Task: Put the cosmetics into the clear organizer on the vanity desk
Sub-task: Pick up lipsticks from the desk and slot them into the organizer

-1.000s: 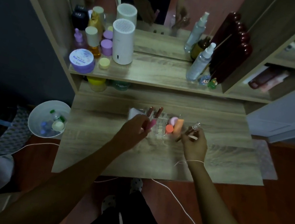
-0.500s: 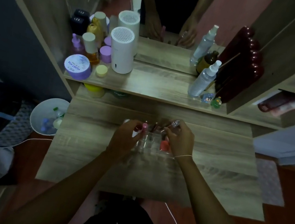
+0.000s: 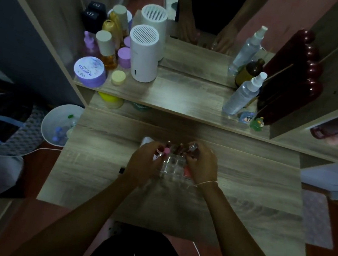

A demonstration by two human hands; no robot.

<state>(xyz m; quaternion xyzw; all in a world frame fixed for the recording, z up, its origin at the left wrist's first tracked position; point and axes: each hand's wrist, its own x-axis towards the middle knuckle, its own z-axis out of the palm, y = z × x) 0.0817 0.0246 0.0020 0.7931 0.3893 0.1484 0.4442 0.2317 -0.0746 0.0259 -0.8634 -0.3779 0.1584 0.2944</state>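
Clear organizer (image 3: 172, 164) mid-bench (image 3: 252, 197); my left hand (image 3: 143, 163) pinches a pink-capped tube (image 3: 166, 151), right hand (image 3: 201, 167) grips a small glass bottle (image 3: 192, 148).

Dim, murky pic; wide-angle warp at edges, soft detail.

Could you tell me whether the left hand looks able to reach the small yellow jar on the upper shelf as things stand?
Probably yes: the small yellow jar sits near the shelf's front edge with open desk between, though the left hand holds a pink-capped tube.

Purple jar lid (image 3: 89, 69) reads, seemingly, "MOIST HYA"
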